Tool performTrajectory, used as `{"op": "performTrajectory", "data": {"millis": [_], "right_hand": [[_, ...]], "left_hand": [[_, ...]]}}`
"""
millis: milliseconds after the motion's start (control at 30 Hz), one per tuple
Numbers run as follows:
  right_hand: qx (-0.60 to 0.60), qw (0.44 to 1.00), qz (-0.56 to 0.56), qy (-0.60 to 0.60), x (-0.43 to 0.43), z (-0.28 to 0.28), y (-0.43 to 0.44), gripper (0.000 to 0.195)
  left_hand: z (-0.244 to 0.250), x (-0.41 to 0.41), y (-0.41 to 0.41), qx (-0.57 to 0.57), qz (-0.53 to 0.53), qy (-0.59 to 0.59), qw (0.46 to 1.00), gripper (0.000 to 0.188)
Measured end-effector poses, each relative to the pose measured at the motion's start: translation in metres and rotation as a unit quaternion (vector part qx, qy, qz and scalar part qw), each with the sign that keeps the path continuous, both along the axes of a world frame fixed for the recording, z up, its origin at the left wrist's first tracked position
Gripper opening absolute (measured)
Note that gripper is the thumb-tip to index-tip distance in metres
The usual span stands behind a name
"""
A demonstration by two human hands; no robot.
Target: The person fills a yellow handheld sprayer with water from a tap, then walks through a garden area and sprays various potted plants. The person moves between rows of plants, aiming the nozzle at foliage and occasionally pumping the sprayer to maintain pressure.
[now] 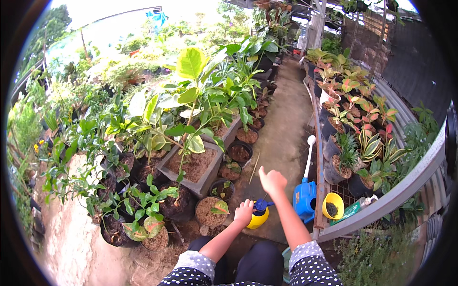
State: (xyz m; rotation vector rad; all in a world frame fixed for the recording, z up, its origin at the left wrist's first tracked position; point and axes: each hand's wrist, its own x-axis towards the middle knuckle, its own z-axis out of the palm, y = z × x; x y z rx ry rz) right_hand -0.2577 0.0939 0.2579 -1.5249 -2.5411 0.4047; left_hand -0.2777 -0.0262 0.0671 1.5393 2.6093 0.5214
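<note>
A pump sprayer with a yellow bottle (pixel 258 220) and a blue head (pixel 261 204) stands on the ground before my knees. My left hand (pixel 244 213) is wrapped around the left side of the head. Above it, my right hand (pixel 273 181) is curled at the top of a thin pump rod (pixel 265 196), its thumb pointing up. The palm hides the rod's handle. To the right of the sprayer is a blue watering can (pixel 303 202) with a long white spout (pixel 308 157).
Potted plants and a square concrete planter (pixel 207 178) line the left of a concrete path (pixel 282 107). On the right, a metal-framed mesh bench (pixel 319 171) carries potted plants, a yellow pot (pixel 338 204) of dark material and a green packet (pixel 349 213). A curved metal rail (pixel 386 207) crosses the lower right.
</note>
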Motion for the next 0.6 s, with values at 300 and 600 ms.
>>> {"op": "performTrajectory", "data": {"millis": [300,600], "right_hand": [[0.028,0.999,-0.025,-0.011,0.005,-0.118,-0.017,0.065],[0.115,0.991,-0.048,0.043,0.0,-0.12,-0.013,0.045]], "left_hand": [[0.001,0.001,-0.006,0.001,-0.007,0.003,1.0,0.032],[0.008,-0.002,0.0,-0.022,0.004,-0.014,1.0,0.034]]}}
